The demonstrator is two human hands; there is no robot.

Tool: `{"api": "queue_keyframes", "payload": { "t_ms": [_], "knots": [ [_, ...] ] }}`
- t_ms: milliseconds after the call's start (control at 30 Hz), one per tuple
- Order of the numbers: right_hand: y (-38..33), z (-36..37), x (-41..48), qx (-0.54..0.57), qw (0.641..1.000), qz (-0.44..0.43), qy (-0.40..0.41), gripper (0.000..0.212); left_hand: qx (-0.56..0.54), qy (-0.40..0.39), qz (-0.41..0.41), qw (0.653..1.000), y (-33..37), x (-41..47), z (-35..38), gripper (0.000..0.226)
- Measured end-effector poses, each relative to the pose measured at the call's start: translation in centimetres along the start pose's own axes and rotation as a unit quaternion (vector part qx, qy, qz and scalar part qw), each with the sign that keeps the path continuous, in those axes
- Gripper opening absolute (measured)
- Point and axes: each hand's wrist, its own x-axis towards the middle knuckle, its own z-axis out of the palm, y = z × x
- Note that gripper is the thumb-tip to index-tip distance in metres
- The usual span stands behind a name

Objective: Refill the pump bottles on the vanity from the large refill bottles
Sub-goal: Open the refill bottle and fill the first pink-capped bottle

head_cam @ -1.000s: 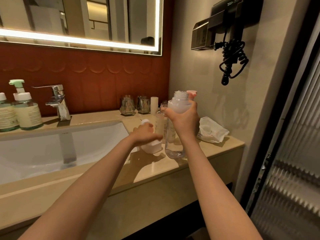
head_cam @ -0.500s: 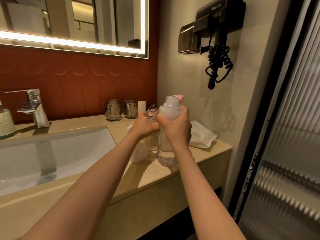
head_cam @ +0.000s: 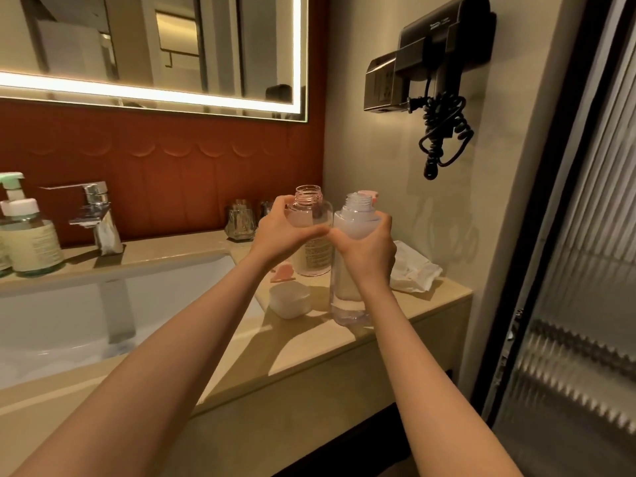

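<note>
Since both bottles have their tops off, I hold them side by side, mouths up, so nothing spills before I pour. My left hand (head_cam: 285, 232) wraps its fingers round the small pump bottle (head_cam: 309, 215). My right hand (head_cam: 368, 253) grips the big refill bottle (head_cam: 347, 301), whose bottom is down by the vanity top (head_cam: 309, 342). The white cap (head_cam: 290, 299) sits near, out of the way.

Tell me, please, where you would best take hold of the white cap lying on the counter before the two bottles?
Grip the white cap by its round side wall, pinching across it from above. It sits low and wide on the counter, top free; the tall bottle in the right hand is close on its right, the small bottle in the left hand behind.
</note>
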Motion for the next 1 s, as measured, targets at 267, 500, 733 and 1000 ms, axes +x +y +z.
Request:
{"api": "queue_keyframes", "payload": {
  "t_ms": [267, 500, 733, 1000],
  "knots": [
    [-1.0, -0.6, -1.5, -0.04, 0.997, -0.06, -0.011, 0.078, -0.04, -0.006, -0.001, 0.999, -0.8, -4.9, -3.9, 0.071],
    [-2.4, -1.1, -2.9, -0.124, 0.979, -0.125, -0.105, 0.071, 0.004, -0.047, -0.002, 0.999, -2.1, -7.9, -4.8, 0.078],
    [-3.9, -1.4, -3.6, -0.235, 0.942, -0.169, -0.17, 0.066, -0.021, -0.045, -0.029, 0.998, -3.5, -9.2, -4.6, 0.083],
    [-4.6, -0.8, -3.2, -0.293, 0.918, -0.185, -0.192, 0.07, -0.043, -0.04, -0.064, 0.996, -4.0, -9.0, -5.0, 0.087]
  ]
}}
